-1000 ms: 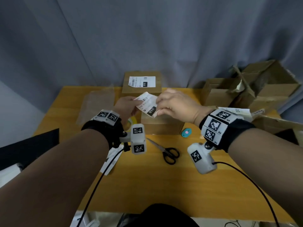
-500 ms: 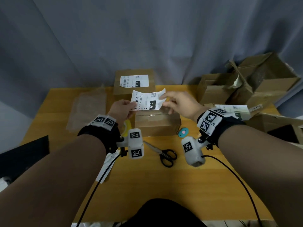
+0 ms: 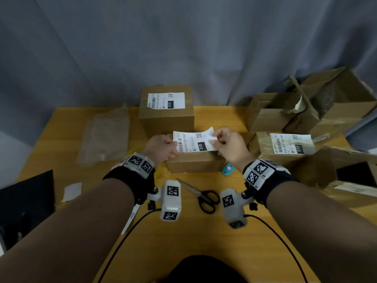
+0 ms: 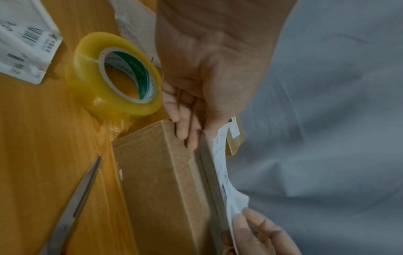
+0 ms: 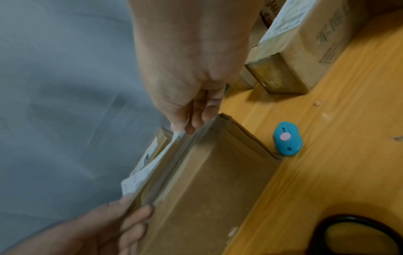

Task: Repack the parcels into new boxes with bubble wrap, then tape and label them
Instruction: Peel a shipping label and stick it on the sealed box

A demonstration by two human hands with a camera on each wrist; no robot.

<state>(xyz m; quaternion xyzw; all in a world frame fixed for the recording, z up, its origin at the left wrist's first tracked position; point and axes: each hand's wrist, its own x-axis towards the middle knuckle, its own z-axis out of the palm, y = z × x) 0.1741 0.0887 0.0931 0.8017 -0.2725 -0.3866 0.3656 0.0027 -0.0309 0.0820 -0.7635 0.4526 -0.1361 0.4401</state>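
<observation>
A white shipping label (image 3: 193, 141) with a barcode and "010" is stretched flat just above the top of a small brown box (image 3: 193, 163) at the table's middle. My left hand (image 3: 163, 149) pinches its left edge, and my right hand (image 3: 226, 144) pinches its right edge. In the left wrist view the label (image 4: 222, 165) lies along the box's (image 4: 161, 181) top edge, with my left fingers (image 4: 185, 131) at the box corner. In the right wrist view the label (image 5: 150, 167) hovers close over the box (image 5: 207, 181).
A labelled box (image 3: 166, 111) stands behind. Bubble wrap (image 3: 104, 135) lies at the left, a yellow tape roll (image 4: 117, 72) beside the small box. Scissors (image 3: 204, 196) and a blue cutter (image 5: 287, 138) lie in front. Opened old boxes (image 3: 306, 111) crowd the right.
Both hands have brought the label down from in front of the far box to just over the small box's top, held flatter and level.
</observation>
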